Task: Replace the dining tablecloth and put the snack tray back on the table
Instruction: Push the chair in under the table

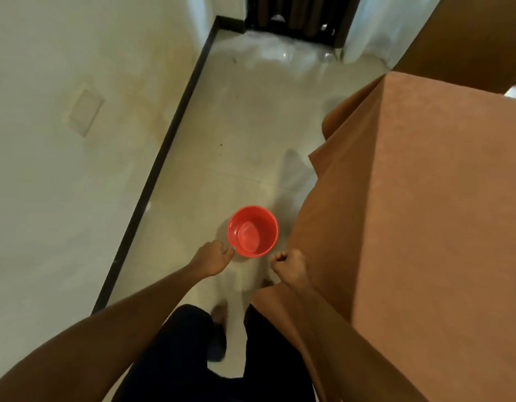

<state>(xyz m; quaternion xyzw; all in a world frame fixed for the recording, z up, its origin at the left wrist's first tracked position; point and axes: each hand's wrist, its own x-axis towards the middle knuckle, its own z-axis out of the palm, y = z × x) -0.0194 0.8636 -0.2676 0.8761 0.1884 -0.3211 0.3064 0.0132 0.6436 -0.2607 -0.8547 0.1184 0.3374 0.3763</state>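
Note:
A brown tablecloth [425, 198] covers the dining table on the right and hangs down its side almost to the floor. My right hand [288, 266] is a closed fist right beside the hanging edge of the cloth; I cannot tell whether it pinches the fabric. My left hand [214, 258] is also closed, held over the floor just left of a red bucket. No snack tray is in view.
An empty red plastic bucket [252, 230] stands on the pale tiled floor [245, 126] between my hands and the table. A cream wall [62, 126] with a dark skirting board runs along the left. A dark doorway [297, 15] lies ahead. My feet show below.

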